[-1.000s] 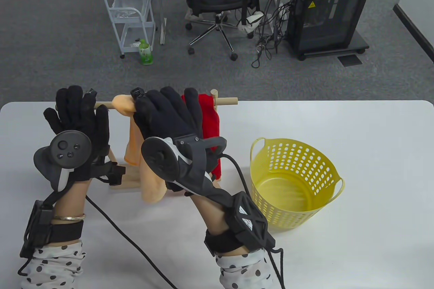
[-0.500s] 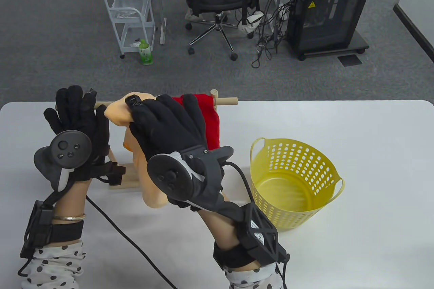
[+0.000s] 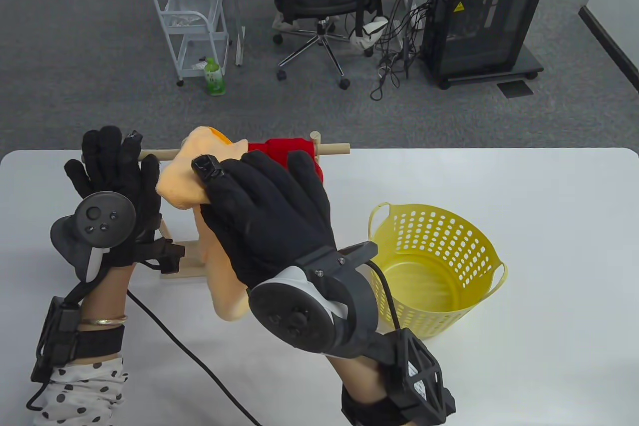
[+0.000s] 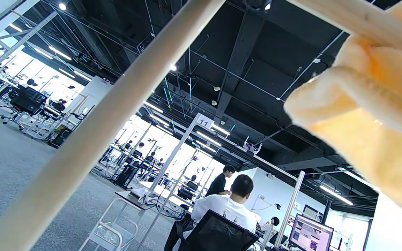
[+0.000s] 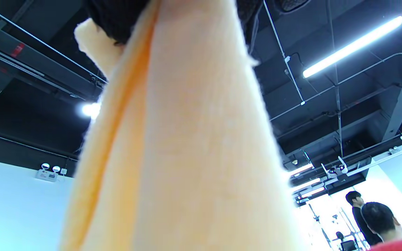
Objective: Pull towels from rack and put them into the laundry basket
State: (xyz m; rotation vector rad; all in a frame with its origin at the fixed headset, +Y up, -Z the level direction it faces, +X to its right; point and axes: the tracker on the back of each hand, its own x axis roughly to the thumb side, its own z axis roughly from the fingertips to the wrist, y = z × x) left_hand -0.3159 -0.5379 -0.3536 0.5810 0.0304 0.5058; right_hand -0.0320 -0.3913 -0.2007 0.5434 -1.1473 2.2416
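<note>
At the nine o'clock side of the surface [image 3: 549, 196], the left hand [image 3: 117, 186] is where it was a second ago: its fingers [image 3: 102, 144] stand straight and spread, pressed against the near end of the wooden rack [image 3: 334, 149], bracing it. It holds nothing; the left wrist view shows only the rack's dowel crossing the frame and a fold of cloth.

Toward the centre, the change is in the orange towel [image 3: 184, 181]. A second ago it hung draped over the rail; now its top is bunched and lifted clear above the dowel, and the right hand [image 3: 269, 221] has drawn back toward six o'clock with it. The towel looks nearly free of the rack, though its tail hangs down in front of the rack's base, so whether it is wholly clear cannot be told. The right hand's fingers [image 3: 299, 176] are curled over the bunched cloth with the thumb at its side, gripping it; the right wrist view shows the towel hanging straight down from the glove.

The red towel [image 3: 279, 149] sits on the rail at twelve o'clock of the right hand, pushed into a tighter bundle than before.

At three o'clock stands the yellow laundry basket [image 3: 486, 246], with no towel in it yet, so the carry across is probably next.
</note>
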